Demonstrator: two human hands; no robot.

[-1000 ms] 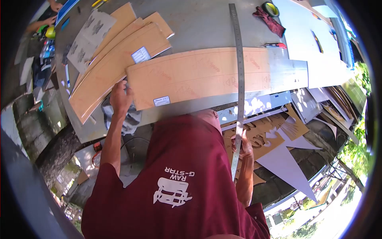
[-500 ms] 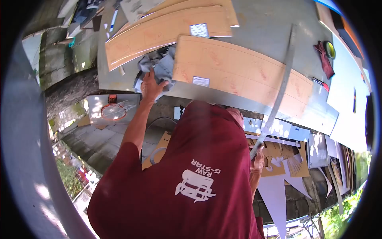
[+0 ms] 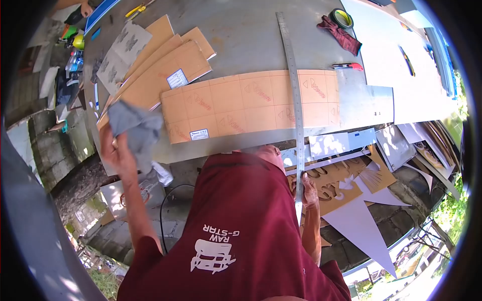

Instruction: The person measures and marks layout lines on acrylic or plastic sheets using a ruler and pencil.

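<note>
A crumpled grey cloth (image 3: 134, 123) is gripped in my left hand (image 3: 119, 156), raised near the table's left edge and a little blurred by motion. My right hand (image 3: 308, 190) is closed around the near end of a long metal ruler (image 3: 292, 70), close beside my body. The ruler stretches away from me across a brown paper-faced panel (image 3: 236, 105) with red print and drawn grid lines. A small white and blue label (image 3: 199, 134) sits on the panel's near left corner.
More brown panels (image 3: 188, 62) lie stacked at the left on the grey metal table (image 3: 236, 30). A red cutter (image 3: 347, 66), a dark red glove (image 3: 339, 35) and a tape roll (image 3: 342, 18) lie at the right. Cut white pieces (image 3: 361, 231) hang below the right edge. Another person's hand (image 3: 86, 9) shows far left.
My left hand has lifted the grey cloth off the table and moved left with it. The view has shifted, and the ruler now lies more nearly straight away from me.
</note>
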